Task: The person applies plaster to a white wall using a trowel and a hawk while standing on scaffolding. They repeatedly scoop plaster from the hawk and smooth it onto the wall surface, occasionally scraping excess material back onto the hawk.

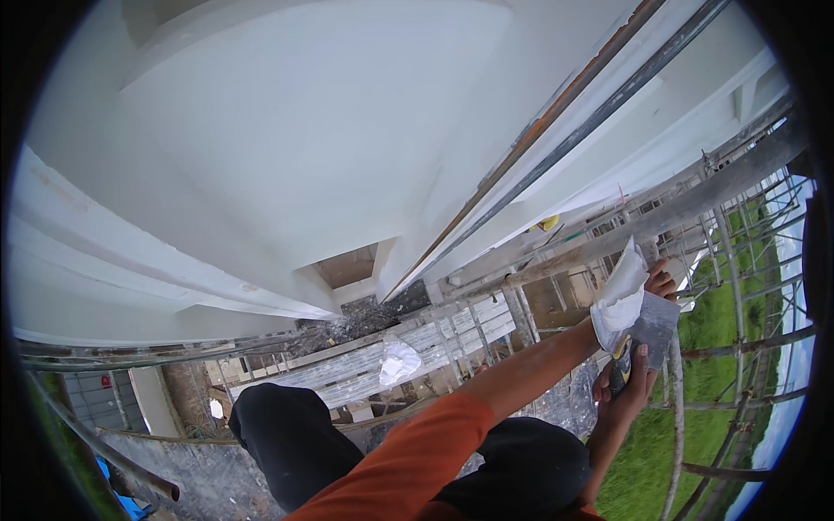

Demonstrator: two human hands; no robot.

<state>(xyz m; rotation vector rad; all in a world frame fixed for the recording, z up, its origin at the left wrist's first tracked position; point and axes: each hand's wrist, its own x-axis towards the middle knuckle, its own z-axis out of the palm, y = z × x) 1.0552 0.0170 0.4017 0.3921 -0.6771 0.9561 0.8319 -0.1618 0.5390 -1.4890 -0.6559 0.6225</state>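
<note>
My left hand (662, 280) is at the right, its arm in an orange sleeve stretched across my knees. Its fingers curl around a plate coated with white putty (620, 304), whose grip is hidden. Just below it, my right hand (627, 380) is closed on the black and yellow handle of a putty knife (653, 323). The broad grey blade lies against or right beside the putty-coated plate; I cannot tell whether they touch. A white heap of what looks like putty (400, 362) rests on the pale, stained planks (347, 375) in front of my knees.
White walls (304, 130) rise ahead, with a small opening (347, 265) low down. Two long poles (565, 130) slant across the upper right. Scaffold pipes (737, 286) stand at right over green grass (708, 443). A loose pipe end (169, 488) juts in at lower left. Something yellow (547, 223) shows below.
</note>
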